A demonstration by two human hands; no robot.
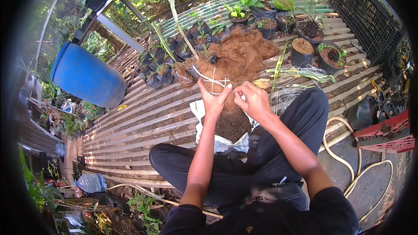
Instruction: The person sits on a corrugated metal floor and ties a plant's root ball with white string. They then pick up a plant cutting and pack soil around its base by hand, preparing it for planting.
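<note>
Our hands sit close together in the head view: the left hand (213,103) cups the near side of a fibre ball (218,74), and the right hand (257,103) is pinched just beside it, though we can't tell on what. Slack in the ball's white string (213,80) could, we judge, let fibre slip loose. The ball lies toward 12 o'clock from centre; from it we count one soil pile (233,127) at 5, one fibre heap (248,52) between 1 and 2, one blue barrel (89,76) at 9.
</note>
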